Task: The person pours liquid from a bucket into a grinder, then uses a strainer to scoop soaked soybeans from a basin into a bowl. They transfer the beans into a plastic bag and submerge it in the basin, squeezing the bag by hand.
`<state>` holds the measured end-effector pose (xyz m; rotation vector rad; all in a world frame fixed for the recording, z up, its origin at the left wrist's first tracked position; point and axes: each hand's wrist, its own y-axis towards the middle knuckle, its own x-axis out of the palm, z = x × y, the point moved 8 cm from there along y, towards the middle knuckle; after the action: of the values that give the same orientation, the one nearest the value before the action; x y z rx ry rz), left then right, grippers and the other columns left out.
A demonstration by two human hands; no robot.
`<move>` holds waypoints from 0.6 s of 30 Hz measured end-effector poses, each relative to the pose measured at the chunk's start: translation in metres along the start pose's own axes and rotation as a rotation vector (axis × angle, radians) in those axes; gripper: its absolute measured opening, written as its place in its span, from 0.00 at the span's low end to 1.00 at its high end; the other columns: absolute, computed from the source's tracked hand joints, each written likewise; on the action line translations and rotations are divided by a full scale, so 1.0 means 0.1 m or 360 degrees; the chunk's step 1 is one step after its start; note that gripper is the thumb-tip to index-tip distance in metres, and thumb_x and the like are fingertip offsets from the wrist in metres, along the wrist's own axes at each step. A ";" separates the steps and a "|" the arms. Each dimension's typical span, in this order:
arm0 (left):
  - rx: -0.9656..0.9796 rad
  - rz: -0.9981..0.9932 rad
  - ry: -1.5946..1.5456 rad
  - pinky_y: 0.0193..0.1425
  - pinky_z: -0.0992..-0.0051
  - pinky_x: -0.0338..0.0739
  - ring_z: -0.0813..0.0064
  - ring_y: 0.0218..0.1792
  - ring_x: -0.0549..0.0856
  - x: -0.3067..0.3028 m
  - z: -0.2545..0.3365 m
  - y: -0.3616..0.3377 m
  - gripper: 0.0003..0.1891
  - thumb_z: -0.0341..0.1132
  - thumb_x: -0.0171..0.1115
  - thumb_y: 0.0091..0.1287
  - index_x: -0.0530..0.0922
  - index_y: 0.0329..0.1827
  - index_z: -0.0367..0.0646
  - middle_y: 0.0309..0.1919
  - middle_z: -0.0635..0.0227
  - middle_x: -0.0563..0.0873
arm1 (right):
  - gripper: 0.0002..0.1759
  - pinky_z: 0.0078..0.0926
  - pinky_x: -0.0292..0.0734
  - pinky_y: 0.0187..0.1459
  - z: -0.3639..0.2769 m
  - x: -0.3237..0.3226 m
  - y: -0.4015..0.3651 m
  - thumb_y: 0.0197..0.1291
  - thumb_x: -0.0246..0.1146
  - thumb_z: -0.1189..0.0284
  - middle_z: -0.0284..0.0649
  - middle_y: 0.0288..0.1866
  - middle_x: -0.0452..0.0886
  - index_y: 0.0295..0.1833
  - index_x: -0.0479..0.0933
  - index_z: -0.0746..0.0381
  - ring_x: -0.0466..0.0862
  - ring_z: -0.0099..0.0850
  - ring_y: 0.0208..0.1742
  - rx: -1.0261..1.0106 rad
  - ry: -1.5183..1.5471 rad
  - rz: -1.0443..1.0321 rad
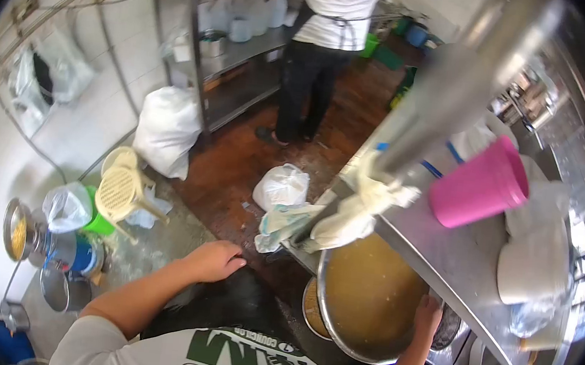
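A large metal pot [322, 285] full of cloudy yellow-brown liquid [370, 290] stands at the lower right. My right hand [428, 316] is at its right rim, fingers closed over the edge. My left hand [216, 261] hangs in front of my dark apron [237, 301], away from the pot. Its fingers are curled in and nothing shows in them. Partly hidden behind the pot's left side is a smaller container [311, 309] with yellowish contents. White cloths [345, 220] hang by a metal post [452, 92] just above the pot.
A pink tumbler-shaped container [478, 184] stands on the metal counter [435, 247] at right. White bags [283, 187] sit on the floor ahead. A cream plastic stool [120, 189] is at left. Another person [329, 37] stands by the metal shelves [243, 42].
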<state>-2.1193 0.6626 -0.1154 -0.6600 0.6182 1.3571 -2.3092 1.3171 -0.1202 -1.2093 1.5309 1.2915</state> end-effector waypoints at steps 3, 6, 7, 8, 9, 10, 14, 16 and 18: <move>-0.0068 -0.0049 0.0003 0.55 0.49 0.80 0.41 0.49 0.86 0.04 -0.31 0.18 0.16 0.44 0.65 0.74 0.84 0.48 0.37 0.44 0.45 0.88 | 0.22 0.55 0.80 0.61 -1.26 -0.47 -0.40 0.74 0.60 0.67 0.60 0.65 0.83 0.67 0.80 0.67 0.84 0.63 0.61 -0.0053 0.0204 0.0046; 0.0268 0.0234 0.0144 0.56 0.49 0.80 0.42 0.50 0.86 0.01 -0.55 0.49 0.17 0.44 0.66 0.73 0.84 0.48 0.37 0.44 0.45 0.87 | 0.20 0.54 0.80 0.59 -2.07 -0.49 -0.66 0.72 0.62 0.70 0.59 0.60 0.85 0.65 0.80 0.69 0.85 0.62 0.57 -0.0260 0.0257 0.0070; 0.0231 0.0189 0.0118 0.58 0.49 0.80 0.41 0.50 0.86 0.05 -0.71 0.64 0.18 0.45 0.66 0.72 0.85 0.48 0.36 0.44 0.44 0.87 | 0.20 0.54 0.80 0.59 -2.32 -0.48 -0.73 0.72 0.62 0.70 0.59 0.60 0.85 0.65 0.80 0.69 0.85 0.62 0.57 -0.0235 0.0250 0.0051; 0.0204 0.0135 0.0094 0.60 0.49 0.80 0.40 0.51 0.86 0.08 -0.88 0.80 0.20 0.46 0.67 0.71 0.85 0.48 0.35 0.44 0.42 0.87 | 0.20 0.53 0.80 0.59 -2.64 -0.44 -0.81 0.72 0.62 0.72 0.59 0.59 0.85 0.64 0.80 0.69 0.85 0.62 0.57 -0.0312 0.0362 -0.0086; 0.0218 0.0090 0.0086 0.60 0.49 0.80 0.40 0.51 0.86 0.11 -1.02 0.98 0.20 0.46 0.67 0.71 0.85 0.48 0.35 0.44 0.42 0.87 | 0.19 0.52 0.80 0.58 -2.98 -0.42 -0.88 0.71 0.62 0.73 0.59 0.57 0.85 0.64 0.80 0.69 0.85 0.62 0.57 -0.0381 0.0472 -0.0219; 0.0102 -0.0087 -0.0015 0.61 0.49 0.79 0.40 0.52 0.86 0.20 -1.23 1.20 0.20 0.46 0.67 0.71 0.85 0.48 0.34 0.46 0.41 0.87 | 0.18 0.51 0.80 0.58 -3.30 -0.45 -0.92 0.74 0.60 0.72 0.58 0.55 0.86 0.63 0.81 0.69 0.85 0.60 0.56 -0.0271 0.0451 -0.0263; -0.0094 -0.0337 -0.0084 0.60 0.49 0.80 0.39 0.55 0.86 0.51 -2.01 1.97 0.18 0.44 0.64 0.74 0.84 0.50 0.35 0.50 0.41 0.88 | 0.16 0.52 0.79 0.60 -3.66 -0.23 -1.12 0.79 0.58 0.69 0.58 0.52 0.87 0.59 0.83 0.69 0.86 0.58 0.54 0.0013 0.0362 -0.0098; -0.0149 -0.0411 -0.0066 0.63 0.48 0.79 0.39 0.56 0.86 0.54 -2.26 2.32 0.19 0.44 0.64 0.73 0.84 0.50 0.33 0.51 0.40 0.88 | 0.16 0.52 0.79 0.60 -3.58 0.01 -1.25 0.79 0.58 0.69 0.59 0.53 0.87 0.59 0.83 0.69 0.86 0.59 0.55 0.0180 0.0201 -0.0102; -0.0221 -0.0392 -0.0049 0.66 0.48 0.78 0.39 0.58 0.85 0.73 -2.61 2.72 0.20 0.44 0.64 0.73 0.84 0.51 0.31 0.53 0.38 0.87 | 0.18 0.52 0.79 0.62 -3.58 0.05 -1.32 0.80 0.56 0.68 0.60 0.56 0.87 0.60 0.83 0.70 0.86 0.61 0.56 0.0219 -0.0003 -0.0018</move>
<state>-2.3869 0.5440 -0.3643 -0.7988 0.4055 1.1844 -2.1772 0.9597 -0.0930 -1.1271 1.5827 1.1597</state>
